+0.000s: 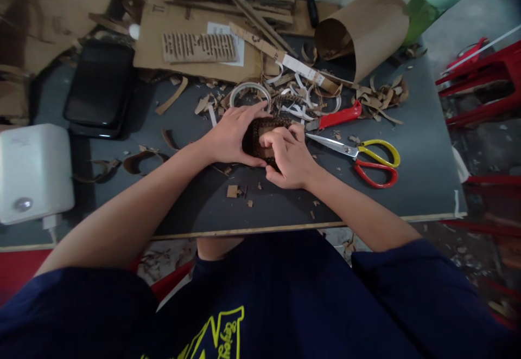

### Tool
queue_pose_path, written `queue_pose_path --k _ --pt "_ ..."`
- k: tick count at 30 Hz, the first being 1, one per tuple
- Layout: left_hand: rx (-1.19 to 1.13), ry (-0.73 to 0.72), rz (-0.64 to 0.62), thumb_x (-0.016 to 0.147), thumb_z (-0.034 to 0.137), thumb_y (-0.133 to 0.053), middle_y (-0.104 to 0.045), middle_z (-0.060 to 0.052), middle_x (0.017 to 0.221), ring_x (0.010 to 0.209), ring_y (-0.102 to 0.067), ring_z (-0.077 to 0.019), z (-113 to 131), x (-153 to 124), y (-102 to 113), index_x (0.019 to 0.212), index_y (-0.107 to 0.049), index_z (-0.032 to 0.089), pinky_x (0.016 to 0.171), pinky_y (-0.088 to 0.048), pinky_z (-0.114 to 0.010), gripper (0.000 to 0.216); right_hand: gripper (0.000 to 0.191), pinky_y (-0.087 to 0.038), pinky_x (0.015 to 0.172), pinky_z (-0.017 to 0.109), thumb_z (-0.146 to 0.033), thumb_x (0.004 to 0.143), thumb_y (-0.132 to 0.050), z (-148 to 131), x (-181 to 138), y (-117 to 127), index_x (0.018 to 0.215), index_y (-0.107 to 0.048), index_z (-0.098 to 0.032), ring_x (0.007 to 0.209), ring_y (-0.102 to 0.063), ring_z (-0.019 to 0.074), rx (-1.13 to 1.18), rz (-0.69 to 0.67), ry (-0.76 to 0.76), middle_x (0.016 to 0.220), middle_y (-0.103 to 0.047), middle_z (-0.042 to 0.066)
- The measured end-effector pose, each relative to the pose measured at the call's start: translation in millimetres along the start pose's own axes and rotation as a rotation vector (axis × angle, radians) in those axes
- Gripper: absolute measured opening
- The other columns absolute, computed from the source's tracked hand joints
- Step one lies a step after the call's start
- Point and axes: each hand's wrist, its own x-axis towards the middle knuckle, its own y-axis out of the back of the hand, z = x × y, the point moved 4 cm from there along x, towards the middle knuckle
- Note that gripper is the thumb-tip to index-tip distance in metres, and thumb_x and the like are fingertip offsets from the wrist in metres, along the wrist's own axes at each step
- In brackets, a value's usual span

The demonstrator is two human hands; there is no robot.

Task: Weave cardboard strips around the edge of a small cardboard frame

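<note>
Between my hands lies a small cardboard box (266,147) with dark corrugated walls and a lighter brown floor. My left hand (234,134) curves around its left side, thumb along the near edge and fingers along the far edge. My right hand (291,155) sits over the right part of the box, its bent fingers reaching inside and the thumb at the near edge. Whether the right fingertips pinch anything there is hidden. Just right of the right hand lie scissors (354,152) with yellow and red handles and a red utility knife (340,116).
Tape rolls (249,94), paper strips and cardboard scraps (385,96) crowd the area beyond the box. A brown paper roll (378,36) lies at the back right. Corrugated cardboard (199,47) lies at the back. A black case (100,85) and a white device (36,172) stand left.
</note>
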Motion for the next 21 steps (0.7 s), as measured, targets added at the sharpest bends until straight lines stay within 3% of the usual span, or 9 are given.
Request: queue_pose_path --k 7,21 --pt "0.016 -0.005 0.008 0.064 0.092 -0.062 -0.052 -0.020 0.149 0.140 -0.044 -0.0430 1.7 -0.9 0.2 0.160 -0.021 0.017 0.115 -0.032 -0.055 0.128 0.039 -0.028 0.096 0.045 -0.026 0.078 -0.053 -1.8 0.2 0.5 0.113 -0.037 -0.020 0.100 -0.055 0.0268 -0.052 0.019 0.016 0.105 -0.066 0.008" --pt "-0.013 -0.027 0.027 0.064 0.087 -0.067 -0.055 -0.020 0.146 0.138 -0.047 -0.0415 2.0 -0.6 -0.4 0.159 -0.023 0.015 0.115 -0.032 -0.053 0.127 0.041 -0.027 0.096 0.042 -0.030 0.072 -0.058 3.7 2.2 1.0 0.102 -0.032 -0.024 0.096 -0.059 0.0254 0.065 -0.017 -0.122 0.100 -0.066 0.005"
